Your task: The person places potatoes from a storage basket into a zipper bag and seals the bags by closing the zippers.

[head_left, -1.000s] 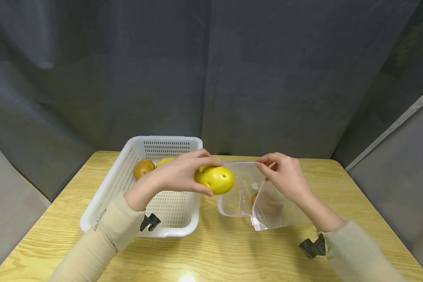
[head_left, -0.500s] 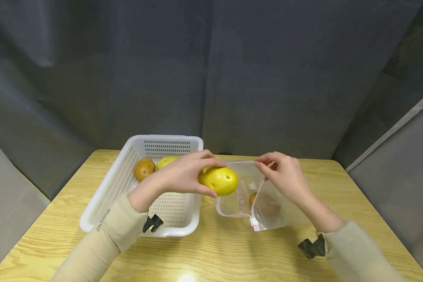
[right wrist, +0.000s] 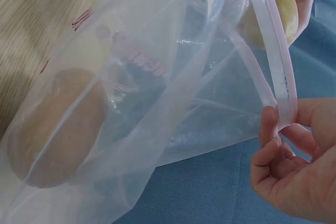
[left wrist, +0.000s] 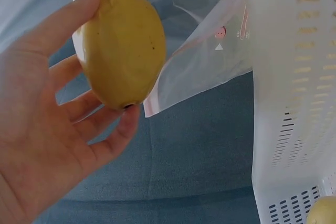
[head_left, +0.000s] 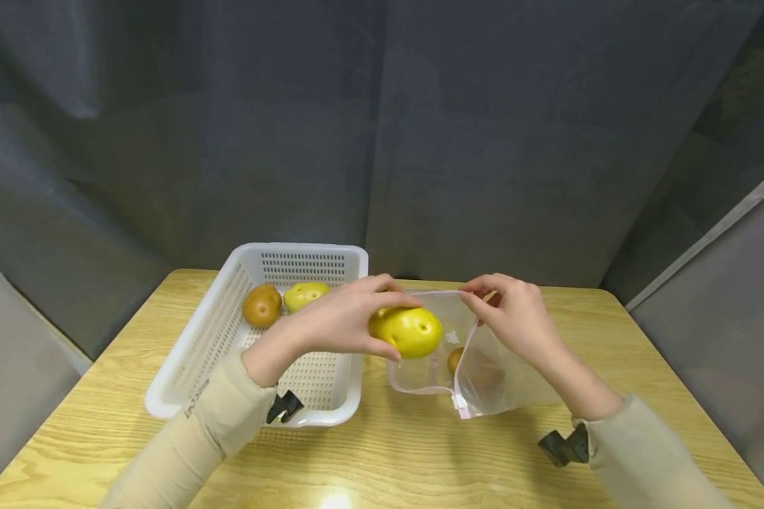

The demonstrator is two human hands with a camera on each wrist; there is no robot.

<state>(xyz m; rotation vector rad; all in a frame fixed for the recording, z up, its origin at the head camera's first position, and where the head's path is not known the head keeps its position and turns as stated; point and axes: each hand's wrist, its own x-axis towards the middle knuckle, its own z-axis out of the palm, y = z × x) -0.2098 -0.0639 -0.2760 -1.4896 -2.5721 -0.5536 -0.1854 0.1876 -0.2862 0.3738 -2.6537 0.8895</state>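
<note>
My left hand (head_left: 344, 318) holds a yellow oval potato (head_left: 414, 334) between thumb and fingers, at the mouth of a clear zip bag (head_left: 484, 399). Small dimples and dark specks mark its skin in the left wrist view. With thumb and fingertips, my right hand (head_left: 516, 311) pinches the bag's upper rim, and the mouth gapes toward the left. Inside the bag lies a brown potato (right wrist: 58, 129), seen through the film. The yellow potato (right wrist: 286, 9) shows partly behind the bag's zip strip in the right wrist view.
Left of the bag stands a white perforated basket (head_left: 334, 378). A brown potato (head_left: 262, 306) and another yellow potato (head_left: 305, 294) lie at its back. All this is on a wooden table (head_left: 407, 459), with a dark curtain (head_left: 484, 141) behind.
The left hand has carried the yellow potato a little to the right and slightly down, into the bag's opening. The right hand has stayed nearly in place at the rim.
</note>
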